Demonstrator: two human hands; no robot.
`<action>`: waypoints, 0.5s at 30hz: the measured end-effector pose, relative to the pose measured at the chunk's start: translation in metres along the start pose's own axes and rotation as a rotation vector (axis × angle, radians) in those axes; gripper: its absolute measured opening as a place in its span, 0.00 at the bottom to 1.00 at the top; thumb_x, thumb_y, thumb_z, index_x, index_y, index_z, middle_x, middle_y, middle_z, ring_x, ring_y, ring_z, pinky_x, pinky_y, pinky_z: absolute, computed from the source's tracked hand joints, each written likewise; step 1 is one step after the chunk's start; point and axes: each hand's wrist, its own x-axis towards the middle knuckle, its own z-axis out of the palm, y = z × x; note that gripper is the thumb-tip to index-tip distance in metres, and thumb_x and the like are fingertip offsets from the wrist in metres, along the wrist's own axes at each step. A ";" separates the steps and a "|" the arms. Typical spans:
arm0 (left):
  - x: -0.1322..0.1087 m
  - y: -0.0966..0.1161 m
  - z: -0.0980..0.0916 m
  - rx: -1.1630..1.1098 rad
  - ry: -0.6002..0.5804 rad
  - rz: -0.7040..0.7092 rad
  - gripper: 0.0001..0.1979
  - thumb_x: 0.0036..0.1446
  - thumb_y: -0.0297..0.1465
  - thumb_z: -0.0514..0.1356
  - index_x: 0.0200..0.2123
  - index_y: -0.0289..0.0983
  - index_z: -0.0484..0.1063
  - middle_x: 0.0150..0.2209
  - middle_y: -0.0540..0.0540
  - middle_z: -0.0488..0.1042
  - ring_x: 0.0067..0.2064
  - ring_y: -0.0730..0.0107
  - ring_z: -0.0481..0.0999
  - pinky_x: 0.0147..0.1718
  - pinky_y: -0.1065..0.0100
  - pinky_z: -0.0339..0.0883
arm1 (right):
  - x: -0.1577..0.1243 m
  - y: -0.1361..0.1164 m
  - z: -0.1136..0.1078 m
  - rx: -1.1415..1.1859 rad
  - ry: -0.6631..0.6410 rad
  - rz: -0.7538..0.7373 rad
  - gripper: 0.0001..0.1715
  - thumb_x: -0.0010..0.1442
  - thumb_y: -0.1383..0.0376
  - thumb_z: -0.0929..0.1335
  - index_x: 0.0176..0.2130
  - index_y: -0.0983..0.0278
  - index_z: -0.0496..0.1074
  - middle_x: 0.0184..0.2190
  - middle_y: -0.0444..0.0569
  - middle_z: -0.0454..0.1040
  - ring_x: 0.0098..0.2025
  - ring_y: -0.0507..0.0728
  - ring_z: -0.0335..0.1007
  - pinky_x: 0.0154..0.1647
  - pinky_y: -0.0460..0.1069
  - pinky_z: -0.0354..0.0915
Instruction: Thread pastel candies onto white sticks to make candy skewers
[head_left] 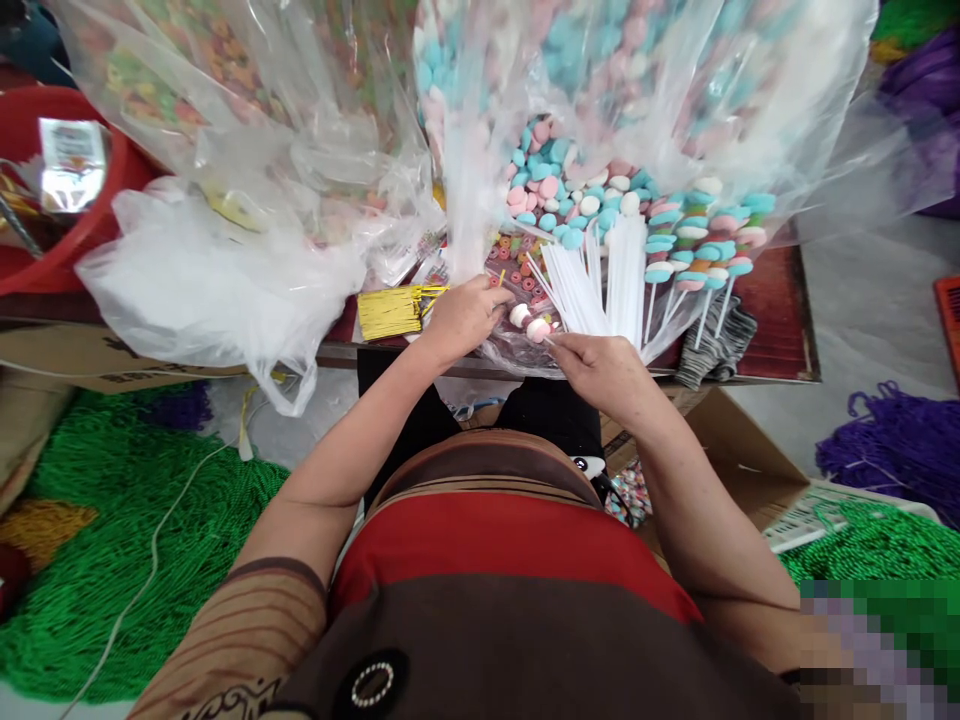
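My left hand (466, 312) is closed at the table edge, with a thin yellow twist tie (502, 277) poking up from its fingertips. My right hand (604, 368) pinches one end of a candy skewer (538, 329) that carries white and pink pieces and spans the gap between my hands. Whether the left fingers also touch the skewer is unclear. Left of that hand lies a bundle of yellow twist ties (390, 313). White sticks (574, 285) fan out beyond my right hand. Fruit-coloured candy rings (523, 270) lie behind the skewer.
Blue, pink and white candies (562, 190) spill from a big clear bag. Finished-looking candy skewers (697, 240) stand at right above a grey knit glove (718, 340). A white plastic bag (225, 270) overhangs the table's left edge near a red basin (135, 170). Green cords (150, 520) cover the floor.
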 end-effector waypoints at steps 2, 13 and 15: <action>0.001 -0.004 0.002 -0.054 -0.004 0.042 0.16 0.64 0.28 0.57 0.49 0.43 0.83 0.45 0.43 0.79 0.48 0.58 0.78 0.43 0.63 0.66 | 0.001 0.002 0.005 0.095 0.024 0.009 0.17 0.65 0.59 0.66 0.35 0.63 0.82 0.26 0.49 0.79 0.30 0.57 0.71 0.33 0.49 0.59; 0.029 -0.014 -0.009 -0.210 0.175 -0.056 0.11 0.62 0.27 0.59 0.41 0.38 0.82 0.44 0.41 0.81 0.48 0.57 0.78 0.50 0.61 0.66 | -0.015 0.011 0.015 1.077 0.153 0.311 0.26 0.52 0.43 0.76 0.35 0.61 0.75 0.15 0.36 0.61 0.17 0.48 0.47 0.18 0.45 0.40; 0.040 -0.007 -0.002 -0.153 0.129 -0.050 0.10 0.63 0.28 0.59 0.38 0.38 0.81 0.44 0.39 0.79 0.47 0.54 0.77 0.49 0.59 0.66 | -0.017 0.010 0.011 1.146 0.197 0.325 0.27 0.49 0.44 0.78 0.34 0.62 0.74 0.15 0.36 0.62 0.17 0.47 0.47 0.18 0.45 0.40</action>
